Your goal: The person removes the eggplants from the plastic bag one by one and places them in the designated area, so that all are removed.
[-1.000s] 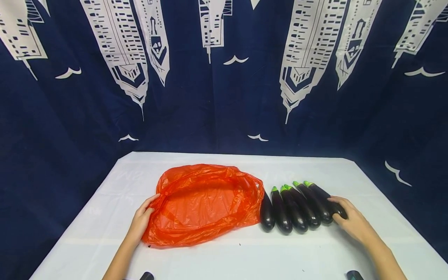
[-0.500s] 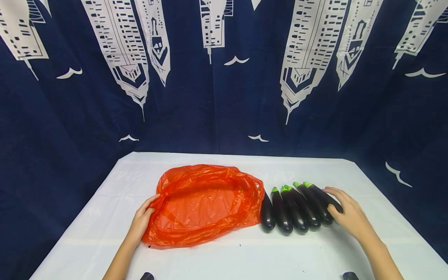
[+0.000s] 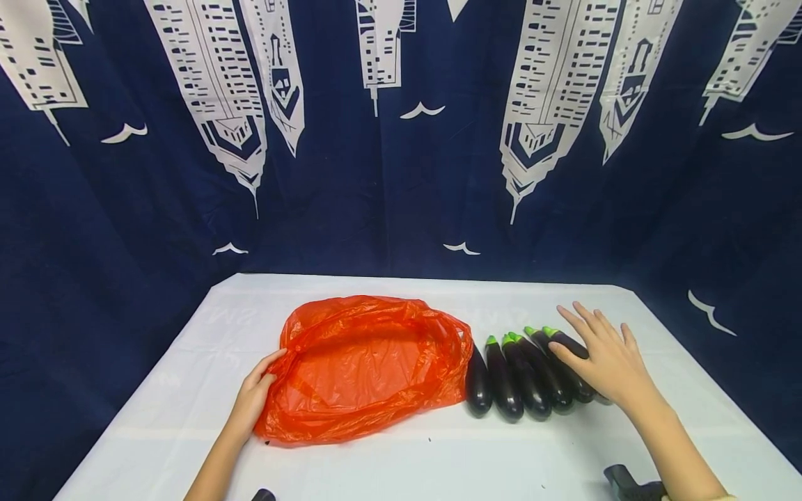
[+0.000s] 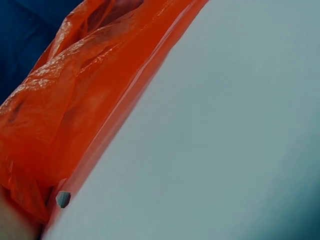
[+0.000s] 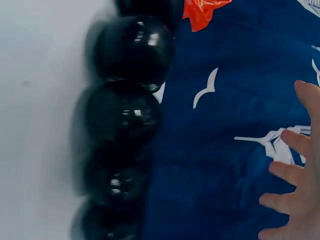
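Note:
An orange-red plastic bag (image 3: 363, 376) lies with its mouth spread wide on the table. My left hand (image 3: 253, 393) grips its left edge between thumb and fingers; the left wrist view shows the bag's crumpled side (image 4: 75, 110) and a sliver of the hand (image 4: 14, 222). Right of the bag, several glossy dark eggplants (image 3: 529, 386) with green stem ends lie side by side in a row. Over the right end of that row my right hand (image 3: 604, 356) is raised with fingers spread, holding nothing, and it hides part of the last eggplants. Their rounded ends (image 5: 123, 112) line up in the right wrist view.
The white table (image 3: 438, 463) reaches back to a navy curtain (image 3: 388, 195) printed with white buildings and birds. Dark wrist devices (image 3: 633, 485) show at the bottom edge. A small dark bit (image 3: 267, 442) sits by the bag's near left corner.
My right hand has let go of the rightmost eggplant, lifted upward and away, and spread its fingers. The left hand and the bag have stayed in place.

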`<state>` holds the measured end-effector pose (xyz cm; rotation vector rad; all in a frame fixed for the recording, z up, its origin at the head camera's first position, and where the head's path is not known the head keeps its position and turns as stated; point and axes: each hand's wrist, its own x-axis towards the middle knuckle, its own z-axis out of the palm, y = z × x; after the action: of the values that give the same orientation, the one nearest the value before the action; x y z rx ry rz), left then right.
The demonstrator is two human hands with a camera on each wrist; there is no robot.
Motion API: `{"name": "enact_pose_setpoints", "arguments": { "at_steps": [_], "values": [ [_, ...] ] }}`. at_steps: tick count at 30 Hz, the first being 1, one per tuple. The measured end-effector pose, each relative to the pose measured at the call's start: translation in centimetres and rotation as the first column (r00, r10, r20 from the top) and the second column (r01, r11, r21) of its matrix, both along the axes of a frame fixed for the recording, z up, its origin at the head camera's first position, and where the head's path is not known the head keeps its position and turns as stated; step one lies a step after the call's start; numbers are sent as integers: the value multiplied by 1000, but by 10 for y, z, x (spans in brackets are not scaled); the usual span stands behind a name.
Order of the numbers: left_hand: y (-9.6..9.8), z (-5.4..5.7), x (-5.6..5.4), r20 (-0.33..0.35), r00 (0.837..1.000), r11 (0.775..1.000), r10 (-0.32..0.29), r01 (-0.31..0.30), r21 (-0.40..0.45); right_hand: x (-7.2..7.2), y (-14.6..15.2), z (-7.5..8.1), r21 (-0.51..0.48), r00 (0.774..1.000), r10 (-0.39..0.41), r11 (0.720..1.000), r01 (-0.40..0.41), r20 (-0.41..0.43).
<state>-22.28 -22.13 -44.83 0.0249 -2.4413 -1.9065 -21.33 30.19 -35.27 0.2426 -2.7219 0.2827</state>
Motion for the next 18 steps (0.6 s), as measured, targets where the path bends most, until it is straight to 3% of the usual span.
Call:
{"name": "enact_pose_setpoints", "arguments": {
  "at_steps": [9,18],
  "values": [
    [-1,0,1,6,1000,1000,-4,4,0,-10,-11,18,58,983,-85,995,77,165],
    [1,0,-1,-19,1000,1000,-4,4,-9,-15,-14,7,103,964,-122,990,100,235]
  ]
}}
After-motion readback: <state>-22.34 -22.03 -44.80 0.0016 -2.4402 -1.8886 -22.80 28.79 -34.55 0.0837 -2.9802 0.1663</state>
